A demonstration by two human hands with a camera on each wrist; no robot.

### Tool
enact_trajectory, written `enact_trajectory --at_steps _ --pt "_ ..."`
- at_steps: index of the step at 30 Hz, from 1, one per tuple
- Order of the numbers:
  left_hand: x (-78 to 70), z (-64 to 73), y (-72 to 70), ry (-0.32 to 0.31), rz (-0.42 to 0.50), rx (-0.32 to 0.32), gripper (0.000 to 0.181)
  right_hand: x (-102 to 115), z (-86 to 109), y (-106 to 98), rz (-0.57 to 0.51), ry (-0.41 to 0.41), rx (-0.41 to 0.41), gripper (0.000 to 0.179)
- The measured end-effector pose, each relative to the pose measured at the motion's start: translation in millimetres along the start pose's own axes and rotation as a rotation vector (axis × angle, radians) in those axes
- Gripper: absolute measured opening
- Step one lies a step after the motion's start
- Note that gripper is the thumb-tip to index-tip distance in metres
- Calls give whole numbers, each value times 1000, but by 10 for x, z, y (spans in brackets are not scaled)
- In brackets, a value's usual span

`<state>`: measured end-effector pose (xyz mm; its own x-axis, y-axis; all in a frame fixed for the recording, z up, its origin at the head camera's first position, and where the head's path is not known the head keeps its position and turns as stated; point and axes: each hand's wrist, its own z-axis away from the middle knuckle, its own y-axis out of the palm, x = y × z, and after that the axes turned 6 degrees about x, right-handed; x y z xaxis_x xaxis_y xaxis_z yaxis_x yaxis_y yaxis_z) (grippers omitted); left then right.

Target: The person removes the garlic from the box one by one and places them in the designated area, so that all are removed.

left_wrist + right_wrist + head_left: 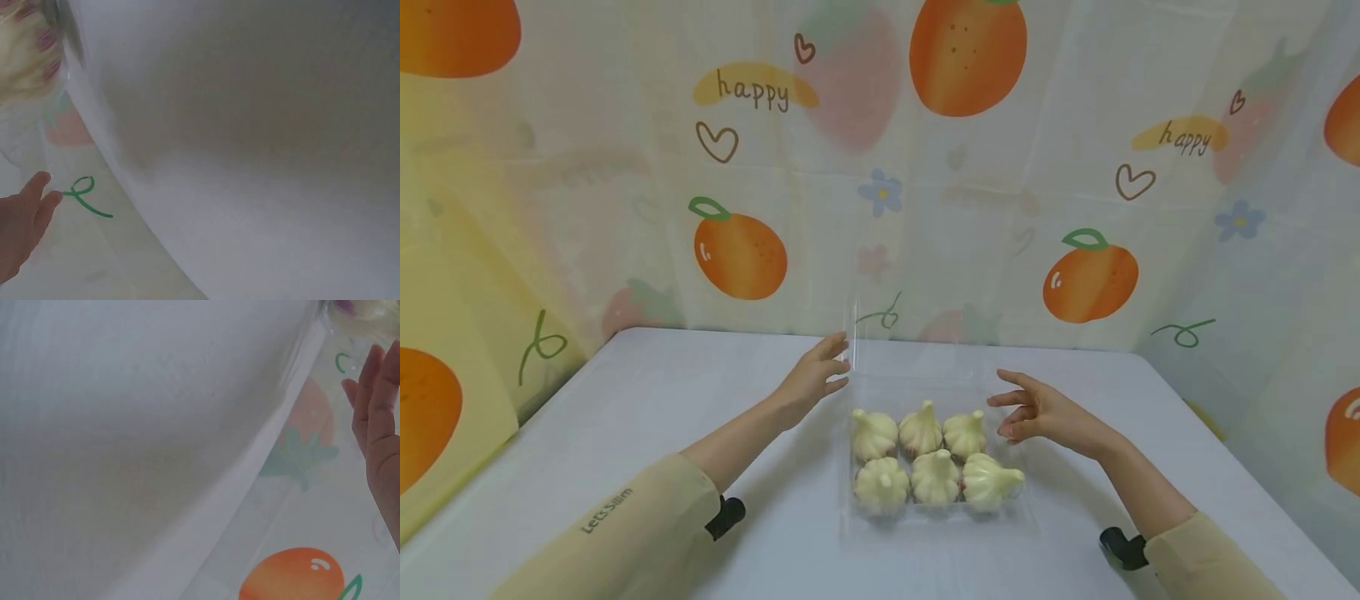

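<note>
A clear plastic box lies on the table with its transparent lid raised at the back. Inside sit several pale garlic bulbs in two rows. My left hand has its fingers extended at the lid's left edge; whether they touch it I cannot tell. To the right of the box, my right hand hovers with loosely bent fingers and holds nothing. The left wrist view catches part of a garlic bulb above the left fingers. Fingers of the right hand also appear in the right wrist view.
A white table carries the box near its middle. Behind it hangs a curtain printed with oranges, strawberries and hearts, which also closes off both sides. Black straps circle the wrists by the beige sleeves.
</note>
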<state>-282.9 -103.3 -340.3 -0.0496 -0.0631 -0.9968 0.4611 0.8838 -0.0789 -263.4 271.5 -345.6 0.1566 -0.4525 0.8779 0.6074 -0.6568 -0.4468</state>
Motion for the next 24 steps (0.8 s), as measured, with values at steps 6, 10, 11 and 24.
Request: enact_trajectory --at_steps 6,10,11,24 --pt "124 -35 22 -45 -22 2 71 1 20 -4 2 -4 -5 93" --pt "158 -37 26 -47 -42 -4 72 7 20 -4 4 -7 -8 92" --pt "162 -37 26 -48 -45 -6 72 9 20 -3 2 -6 -8 92" --pt "209 -7 3 -104 -68 37 71 5 3 10 7 -11 -11 89"
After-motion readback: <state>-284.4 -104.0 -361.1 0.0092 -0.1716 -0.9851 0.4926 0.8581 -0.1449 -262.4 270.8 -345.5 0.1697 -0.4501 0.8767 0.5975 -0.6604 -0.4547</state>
